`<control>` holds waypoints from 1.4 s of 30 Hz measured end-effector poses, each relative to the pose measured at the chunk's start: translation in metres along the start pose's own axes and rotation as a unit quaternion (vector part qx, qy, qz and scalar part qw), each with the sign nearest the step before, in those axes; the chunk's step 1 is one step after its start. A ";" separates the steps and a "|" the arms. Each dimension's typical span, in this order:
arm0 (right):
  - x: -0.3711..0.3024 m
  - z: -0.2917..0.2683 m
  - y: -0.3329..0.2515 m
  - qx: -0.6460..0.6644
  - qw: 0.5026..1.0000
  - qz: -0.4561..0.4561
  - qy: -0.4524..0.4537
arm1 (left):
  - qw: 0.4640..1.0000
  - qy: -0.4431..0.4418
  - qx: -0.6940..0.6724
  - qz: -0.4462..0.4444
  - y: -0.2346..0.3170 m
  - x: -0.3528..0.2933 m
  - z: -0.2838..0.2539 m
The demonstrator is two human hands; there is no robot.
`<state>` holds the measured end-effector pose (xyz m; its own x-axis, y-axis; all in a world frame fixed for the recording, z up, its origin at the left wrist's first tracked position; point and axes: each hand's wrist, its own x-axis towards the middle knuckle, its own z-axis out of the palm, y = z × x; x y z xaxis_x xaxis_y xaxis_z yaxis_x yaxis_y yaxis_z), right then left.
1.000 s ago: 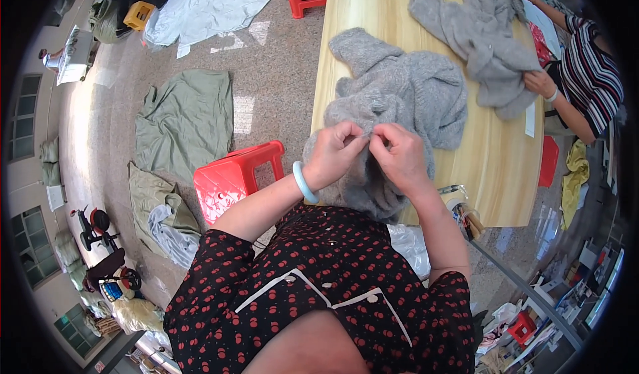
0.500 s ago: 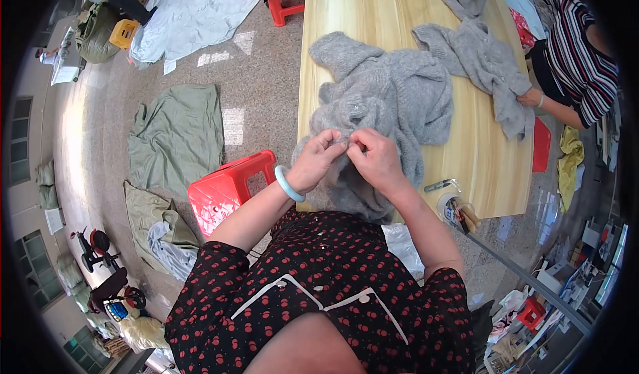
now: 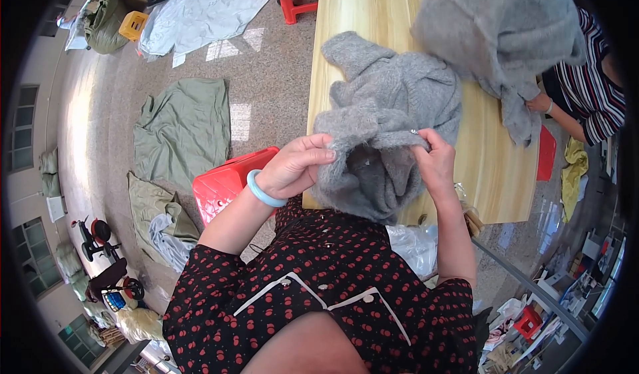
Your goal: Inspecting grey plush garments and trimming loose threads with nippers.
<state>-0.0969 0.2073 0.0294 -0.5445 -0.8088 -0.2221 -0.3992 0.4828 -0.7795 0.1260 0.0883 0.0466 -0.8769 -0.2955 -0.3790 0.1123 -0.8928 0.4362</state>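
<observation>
A grey knitted sweater (image 3: 426, 87) lies rumpled on the wooden table (image 3: 502, 181), its near part hanging over the front edge. Its edge is pulled apart between my hands, so the dark inside shows as a hollow. My left hand (image 3: 296, 166), with a pale bangle at the wrist, pinches the edge on the left between thumb and fingers. On the right, my right hand (image 3: 436, 166) grips the same edge, thumb on top. A small shiny bit shows on the cloth by the right fingertips; its kind is unclear.
Across the table a person in a striped top (image 3: 592, 74) handles another grey knit garment (image 3: 499, 31), raised over the far right. A red stool (image 3: 226, 181) stands by my left side. Green cloth (image 3: 183, 127) lies on the floor; a container with wooden handles (image 3: 471, 219) sits at the table corner.
My hands have moved from close together to well apart, spreading the sweater's edge open. The other person's grey garment has been lifted and spread at the far right.
</observation>
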 end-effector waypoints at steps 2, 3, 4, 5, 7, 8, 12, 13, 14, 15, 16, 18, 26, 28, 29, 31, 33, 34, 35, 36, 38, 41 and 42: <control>-0.001 -0.001 -0.001 0.042 0.997 -0.047 0.033 | 1.000 0.012 -0.004 0.002 0.001 0.001 -0.003; -0.002 -0.002 -0.002 0.083 0.990 -0.093 0.067 | 1.000 0.018 0.001 0.004 -0.001 0.004 -0.015; -0.004 -0.002 -0.005 0.083 0.990 -0.095 0.065 | 1.000 0.025 0.006 0.008 -0.001 0.006 -0.020; -0.006 -0.003 -0.010 0.112 0.983 -0.135 0.053 | 1.000 0.026 0.006 0.010 0.000 0.007 -0.022; -0.013 -0.004 -0.025 0.138 0.974 -0.175 0.041 | 0.996 0.053 0.065 0.025 0.003 0.011 -0.017; -0.017 -0.004 -0.033 0.087 0.969 -0.231 -0.001 | 0.996 0.051 0.065 0.025 0.006 0.013 -0.010; -0.029 0.009 -0.056 0.034 0.927 -0.355 -0.114 | 0.988 0.087 0.115 0.049 0.009 0.021 0.015; -0.030 0.012 -0.057 0.033 0.928 -0.354 -0.114 | 0.987 0.087 0.120 0.058 0.007 0.021 0.017; -0.028 0.015 -0.058 0.049 0.929 -0.354 -0.099 | 0.987 0.087 0.120 0.057 0.006 0.021 0.018; -0.026 0.017 -0.058 0.065 0.929 -0.354 -0.085 | 0.986 0.085 0.131 0.058 0.005 0.021 0.018; -0.024 0.019 -0.059 0.078 0.938 -0.331 -0.071 | 0.984 0.085 0.141 0.062 0.005 0.020 0.018; -0.022 0.018 -0.060 0.097 0.946 -0.302 -0.063 | 0.982 0.083 0.155 0.065 0.004 0.021 0.020; -0.013 0.018 -0.050 0.094 0.943 -0.314 -0.051 | 0.967 0.077 0.239 0.049 0.001 0.028 0.016; -0.011 0.018 -0.048 0.091 0.946 -0.306 -0.049 | 0.966 0.067 0.242 0.060 0.001 0.027 0.018; -0.010 0.018 -0.047 0.088 0.949 -0.300 -0.047 | 0.966 0.064 0.243 0.058 0.001 0.027 0.019; -0.009 0.022 -0.043 0.089 0.943 -0.318 -0.040 | 0.943 0.088 0.310 0.081 0.002 0.025 0.020; -0.007 0.025 -0.040 0.091 0.937 -0.336 -0.034 | 0.935 0.084 0.334 0.084 0.004 0.024 0.019; -0.007 0.026 -0.040 0.086 0.938 -0.334 -0.040 | 0.926 0.083 0.357 0.090 0.005 0.023 0.018; -0.007 0.028 -0.039 0.080 0.938 -0.333 -0.047 | 0.926 0.082 0.357 0.090 0.004 0.023 0.015; -0.007 0.030 -0.038 0.080 0.939 -0.332 -0.045 | 0.889 0.062 0.429 0.145 0.003 0.024 0.012; -0.007 0.034 -0.034 0.082 0.936 -0.338 -0.046 | 0.844 0.040 0.497 0.199 0.004 0.024 0.010; -0.008 0.037 -0.037 0.064 0.941 -0.327 -0.056 | 0.689 -0.006 0.655 0.310 0.006 0.023 0.010; -0.007 0.037 -0.037 0.065 0.941 -0.327 -0.056 | 0.635 -0.012 0.690 0.347 0.005 0.022 0.010</control>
<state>-0.0504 0.1826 0.0383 -0.1291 -0.9525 0.2757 -0.5247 -0.1703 -0.8341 0.1028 0.0807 0.0485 -0.8484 -0.4352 0.3015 -0.0257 0.6027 0.7975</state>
